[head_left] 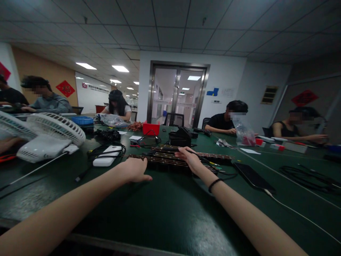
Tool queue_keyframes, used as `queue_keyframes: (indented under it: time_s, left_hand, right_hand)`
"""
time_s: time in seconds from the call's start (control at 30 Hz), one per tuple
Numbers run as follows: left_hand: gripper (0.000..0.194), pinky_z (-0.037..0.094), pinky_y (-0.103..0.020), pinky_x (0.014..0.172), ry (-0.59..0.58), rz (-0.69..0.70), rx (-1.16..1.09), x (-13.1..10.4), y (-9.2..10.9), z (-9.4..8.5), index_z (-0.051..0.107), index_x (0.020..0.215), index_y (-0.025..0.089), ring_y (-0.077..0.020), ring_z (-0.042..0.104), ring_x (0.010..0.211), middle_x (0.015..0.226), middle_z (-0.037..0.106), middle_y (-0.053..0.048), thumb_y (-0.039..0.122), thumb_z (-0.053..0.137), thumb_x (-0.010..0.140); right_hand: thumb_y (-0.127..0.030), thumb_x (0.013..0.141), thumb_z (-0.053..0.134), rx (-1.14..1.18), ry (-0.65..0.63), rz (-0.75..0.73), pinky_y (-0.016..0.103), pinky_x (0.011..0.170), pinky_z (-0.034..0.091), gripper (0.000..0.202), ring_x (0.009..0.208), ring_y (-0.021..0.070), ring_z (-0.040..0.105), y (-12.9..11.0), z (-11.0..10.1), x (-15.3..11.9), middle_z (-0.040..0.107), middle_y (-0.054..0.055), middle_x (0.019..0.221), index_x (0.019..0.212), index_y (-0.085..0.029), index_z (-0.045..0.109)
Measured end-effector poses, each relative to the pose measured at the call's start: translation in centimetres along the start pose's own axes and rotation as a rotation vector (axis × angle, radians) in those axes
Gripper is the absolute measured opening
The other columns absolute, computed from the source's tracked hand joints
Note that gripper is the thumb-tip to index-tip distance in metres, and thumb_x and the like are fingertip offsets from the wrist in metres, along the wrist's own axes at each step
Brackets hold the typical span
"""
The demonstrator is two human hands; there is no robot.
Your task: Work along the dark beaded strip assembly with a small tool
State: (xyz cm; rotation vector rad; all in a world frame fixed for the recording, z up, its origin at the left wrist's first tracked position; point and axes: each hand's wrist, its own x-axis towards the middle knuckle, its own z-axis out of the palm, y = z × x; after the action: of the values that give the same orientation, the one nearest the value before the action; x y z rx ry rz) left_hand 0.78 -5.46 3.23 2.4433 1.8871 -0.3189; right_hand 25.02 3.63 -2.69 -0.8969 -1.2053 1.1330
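Note:
A bundle of long, thin brown strips (167, 163) with small light marks lies across the dark green table in front of me. At the left end of the bundle, my left hand (134, 170) reaches over it, with the thumb stretched out to the right and the other fingers partly hidden. My right hand (189, 160) rests over the right-middle of the strips, its fingers extended to the left and the fingertips at a dark stretch of the bundle. Black cable and coloured wire ends (217, 167) lie beside my right wrist.
A white fan (50, 133) and a white power bank (107, 156) with black cable stand left. Behind the strips are a red bin (151, 128) and a black case (179, 137). A phone (254, 176) with a white cable lies right. Several people sit around the table.

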Motion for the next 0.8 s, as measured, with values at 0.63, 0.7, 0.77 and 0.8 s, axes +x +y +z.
queue_keyframes:
  time_s: [0.63,0.7,0.77,0.8]
  left_hand:
    - [0.089,0.046,-0.044,0.106,-0.002,-0.015,0.040,0.38,0.41,0.46,0.023,0.159,-0.001,-0.0392,0.057,0.132,0.144,0.054,-0.031,0.055,0.054,0.096]
    - [0.091,0.046,-0.046,0.106,-0.005,-0.016,0.037,0.59,0.38,0.63,0.022,0.159,-0.001,-0.0399,0.057,0.131,0.142,0.055,-0.031,0.055,0.054,0.096]
    - [0.092,0.047,-0.047,0.105,-0.002,-0.020,0.026,0.76,0.39,0.75,0.022,0.159,-0.002,-0.0405,0.058,0.129,0.141,0.056,-0.031,0.055,0.055,0.095]
    - [0.092,0.047,-0.047,0.104,0.001,-0.024,0.022,0.81,0.41,0.77,0.022,0.159,-0.001,-0.0407,0.058,0.129,0.141,0.056,-0.031,0.056,0.055,0.095]
  right_hand:
    - [-0.038,0.065,0.086,0.011,0.023,0.028,0.031,0.076,0.055,0.029,0.068,0.0174,0.072,0.39,-0.07,0.30,0.076,0.004,0.072,0.073,-0.020,0.065]
    - [-0.040,0.064,0.086,0.008,0.019,0.024,0.032,0.076,0.055,0.030,0.068,0.0177,0.072,0.49,-0.14,0.36,0.076,0.004,0.072,0.073,-0.020,0.065]
    - [-0.042,0.063,0.087,0.010,0.014,0.017,0.032,0.077,0.055,0.032,0.069,0.0183,0.072,0.64,-0.20,0.44,0.076,0.004,0.072,0.073,-0.020,0.066]
    - [-0.043,0.062,0.087,0.011,0.013,0.014,0.033,0.077,0.055,0.033,0.069,0.0187,0.072,0.72,-0.23,0.50,0.076,0.004,0.072,0.074,-0.020,0.066]
